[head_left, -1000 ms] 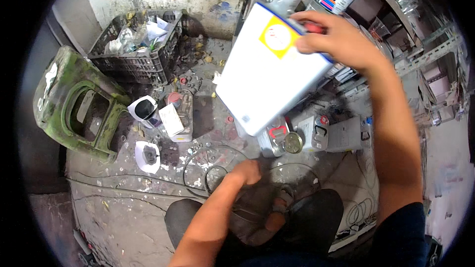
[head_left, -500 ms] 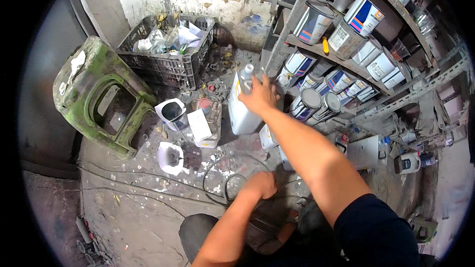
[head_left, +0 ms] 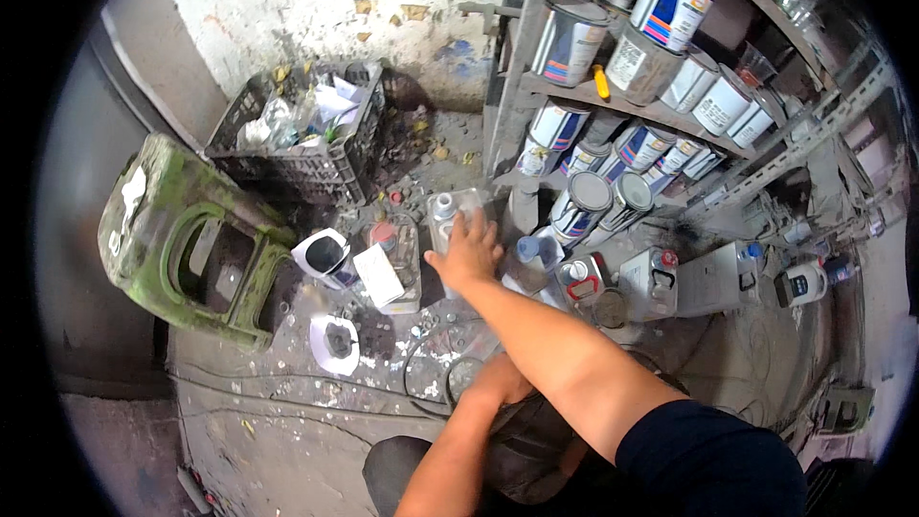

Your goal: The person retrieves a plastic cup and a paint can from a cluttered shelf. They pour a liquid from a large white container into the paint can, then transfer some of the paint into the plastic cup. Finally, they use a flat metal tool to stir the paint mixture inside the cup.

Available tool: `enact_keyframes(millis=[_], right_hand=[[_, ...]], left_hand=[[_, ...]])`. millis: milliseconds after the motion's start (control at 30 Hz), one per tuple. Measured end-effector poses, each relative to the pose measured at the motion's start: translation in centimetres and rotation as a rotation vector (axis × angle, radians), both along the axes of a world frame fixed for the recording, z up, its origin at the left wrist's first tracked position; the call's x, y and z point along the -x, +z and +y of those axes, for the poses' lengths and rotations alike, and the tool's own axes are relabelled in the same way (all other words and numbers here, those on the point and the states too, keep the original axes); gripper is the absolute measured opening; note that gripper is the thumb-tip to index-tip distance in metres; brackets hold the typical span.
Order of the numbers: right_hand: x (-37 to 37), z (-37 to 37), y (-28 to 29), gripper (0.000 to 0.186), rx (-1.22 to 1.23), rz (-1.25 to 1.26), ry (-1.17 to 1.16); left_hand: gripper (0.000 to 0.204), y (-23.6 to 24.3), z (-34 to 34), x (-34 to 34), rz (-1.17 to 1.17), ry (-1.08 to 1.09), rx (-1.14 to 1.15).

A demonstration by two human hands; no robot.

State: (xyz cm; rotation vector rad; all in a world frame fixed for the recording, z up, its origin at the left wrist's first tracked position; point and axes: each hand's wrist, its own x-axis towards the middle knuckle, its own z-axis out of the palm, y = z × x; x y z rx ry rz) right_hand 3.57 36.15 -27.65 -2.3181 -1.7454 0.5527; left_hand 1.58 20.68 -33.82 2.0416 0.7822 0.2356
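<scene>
My right hand [head_left: 467,251] is spread over the top of a pale rectangular container [head_left: 441,203] with a spout, fingers apart, beside a grimy can with a red cap [head_left: 384,232] and a white paper [head_left: 379,273] on it. My left hand [head_left: 500,376] is low in the middle by coiled dark hoses [head_left: 430,354], partly behind my right forearm; its fingers are hidden. A paper-wrapped cup of dark contents [head_left: 324,251] and a smaller white cup [head_left: 334,343] stand to the left. Metal cans with handles [head_left: 646,282] stand at right.
A green stained plastic stool [head_left: 163,230] is at left, a black crate of rubbish [head_left: 235,148] against the wall. A metal shelf [head_left: 536,81] full of paint cans rises at back right, with a yellow cutter [head_left: 601,81] on it. Cables cross the dirty floor.
The big white container, raised in my right hand earlier, has been lowered leftward to the floor among the other cans. My right fingers have spread on its top. My left hand stays low.
</scene>
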Motion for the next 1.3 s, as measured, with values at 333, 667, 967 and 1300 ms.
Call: enact_keyframes(millis=[333,667,967,1300], right_hand=[[-11.2,-1.3,5.2,0.032,-0.375,0.491,0.399],[-41.1,-11.0,37.0,0.021,-0.979,0.318,0.06],[-62.2,-6.4,50.6,0.015,-0.904,0.382,-0.316],[-72.2,8.8,50.6,0.031,-0.509,-0.556,-0.294]], left_hand=[[0.043,-3.6,1.9,-1.9,0.333,-0.279,0.024],[0.039,-5.3,3.1,-5.9,0.457,-0.382,0.192],[0.037,-4.4,2.1,-6.5,0.505,-0.33,0.25],[0.034,-4.7,-4.0,-1.6,0.52,-0.272,0.28]])
